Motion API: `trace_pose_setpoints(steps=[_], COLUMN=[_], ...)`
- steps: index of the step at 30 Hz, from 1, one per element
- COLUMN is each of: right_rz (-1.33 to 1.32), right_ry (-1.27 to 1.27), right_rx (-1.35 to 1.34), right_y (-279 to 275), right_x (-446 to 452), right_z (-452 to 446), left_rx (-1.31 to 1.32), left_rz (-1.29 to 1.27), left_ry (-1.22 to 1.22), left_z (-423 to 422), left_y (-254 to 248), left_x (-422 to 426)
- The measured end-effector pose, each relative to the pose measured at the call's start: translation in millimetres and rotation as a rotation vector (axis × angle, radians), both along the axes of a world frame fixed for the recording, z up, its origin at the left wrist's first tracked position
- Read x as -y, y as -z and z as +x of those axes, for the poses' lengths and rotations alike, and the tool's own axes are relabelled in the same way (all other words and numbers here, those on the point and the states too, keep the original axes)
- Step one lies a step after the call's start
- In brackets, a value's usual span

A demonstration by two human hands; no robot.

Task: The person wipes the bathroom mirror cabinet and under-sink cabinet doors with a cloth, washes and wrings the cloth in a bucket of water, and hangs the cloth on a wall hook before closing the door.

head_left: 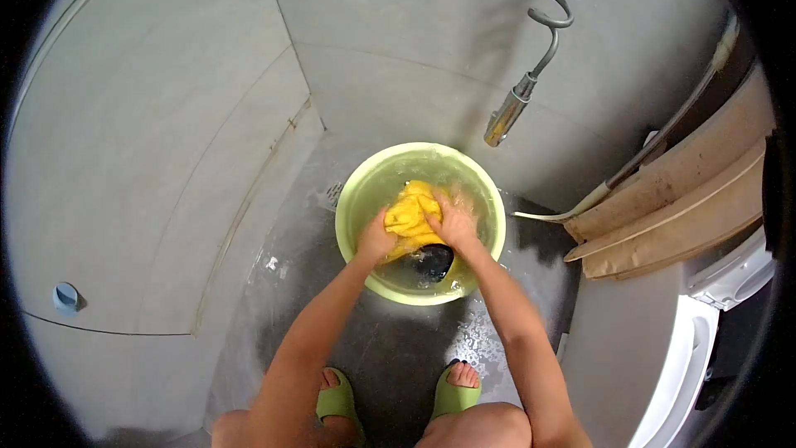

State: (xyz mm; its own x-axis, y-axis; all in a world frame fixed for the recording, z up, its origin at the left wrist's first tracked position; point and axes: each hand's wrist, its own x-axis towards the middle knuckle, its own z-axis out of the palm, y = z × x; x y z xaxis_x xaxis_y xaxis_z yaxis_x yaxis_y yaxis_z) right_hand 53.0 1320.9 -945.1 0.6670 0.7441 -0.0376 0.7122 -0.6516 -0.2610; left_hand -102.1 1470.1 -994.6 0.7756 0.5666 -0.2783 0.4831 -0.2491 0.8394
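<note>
A yellow cloth (412,214) lies bunched in the water of a light green basin (351,270) on the floor. My left hand (378,236) is closed on the cloth's left side. At its right side, my right hand (455,220) grips the fabric, with some fingers under the water. A black piece (434,263) shows below the yellow folds; I cannot tell whether it is part of the same item. The water around my right hand is stirred up.
A spray head (508,114) hangs from a coiled hose above the basin's back right. Brown boards (676,199) lean at the right, above a white appliance (643,340). A floor drain (334,192) sits left of the basin. Green slippers (336,401) are on my feet on the wet floor.
</note>
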Motion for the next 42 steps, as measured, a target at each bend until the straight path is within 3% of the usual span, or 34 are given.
trace_pose_setpoints(steps=[4, 6, 7, 10, 11, 14, 17, 21, 23, 25, 26, 27, 28, 29, 30, 31, 32, 33, 35, 37, 38, 39, 40, 42], right_rz=[0.206, 0.376, 0.627, 0.623, 0.620, 0.677, 0.836, 0.679, 0.409, 0.289, 0.167, 0.161, -0.006, -0.169, -0.165, -0.366, -0.566, -0.393, -0.432, -0.462, -0.457, -0.253, -0.050, 0.047], right_ry=[0.082, 0.183, 0.101, 0.223, 0.225, 0.138, -0.155, -0.110, -0.009, 0.025, 0.053, 0.047, 0.031, 0.014, 0.006, -0.079, -0.160, -0.144, -0.206, -0.303, -0.305, -0.298, -0.290, -0.213], right_rx=[-0.257, -0.531, -0.421, -0.390, -0.386, -0.400, -0.305, -0.041, -0.036, 0.019, 0.077, 0.077, 0.035, -0.007, -0.005, 0.099, 0.203, 0.417, 0.313, 0.051, 0.051, -0.025, -0.102, -0.005], right_y=[54, 60, 47, -16, -35, -72, -83, -47, -61, -59, -58, -57, -56, -57, -67, -80, -86, -89, -101, -114, -100, -75, -53, -10], right_x=[-24, -36, -38, -34, -31, -28, -28, -43, -32, -10, 1, 13, 23, 27, 27, 29, 30, 35, 17, -20, -34, -50, -62, -66], right_z=[4, -11, -27, -69, -80, -105, -112, -63, -39, -29, -26, -27, -29, -29, -31, -35, -37, -40, -28, -14, -9, -3, 3, 3], left_rx=[0.140, 0.285, 0.356, 0.381, 0.452, 0.568, 0.609, 0.493, 0.325, -0.026, -0.021, 0.077, 0.174, 0.176, 0.390, 0.601, 0.598, 0.612, 0.622, 0.035, -0.025, -0.086, -0.373, -0.508], left_rz=[-0.247, -0.942, -1.109, -1.210, -1.351, -1.456, -1.438, -1.167, -0.831, -0.118, -0.122, 0.114, 0.355, 0.358, 0.326, 0.291, 0.294, 0.250, 0.204, -0.282, -0.424, -0.567, -0.651, -0.605], left_ry=[0.020, -0.221, -0.232, -0.310, -0.295, -0.239, -0.195, -0.211, -0.127, 0.024, 0.018, -0.005, -0.026, -0.032, 0.045, 0.124, 0.121, 0.047, -0.026, 0.107, 0.206, 0.304, 0.260, 0.051], left_z=[9, 22, 30, 31, 31, 29, 29, 28, 29, 33, 37, 38, 41, 46, 53, 57, 57, 58, 51, 23, 12, 3, 9, 2], left_y=[-29, -63, -50, -57, -41, -20, -13, -16, -33, -86, -100, -109, -112, -114, -112, -107, -101, -99, -91, -88, -76, -56, -43, -71], left_x=[19, 31, 25, 31, 26, 22, 27, 25, 15, 2, -3, -6, -11, -15, -17, -21, -24, -26, -28, -28, -26, -24, -17, 3])
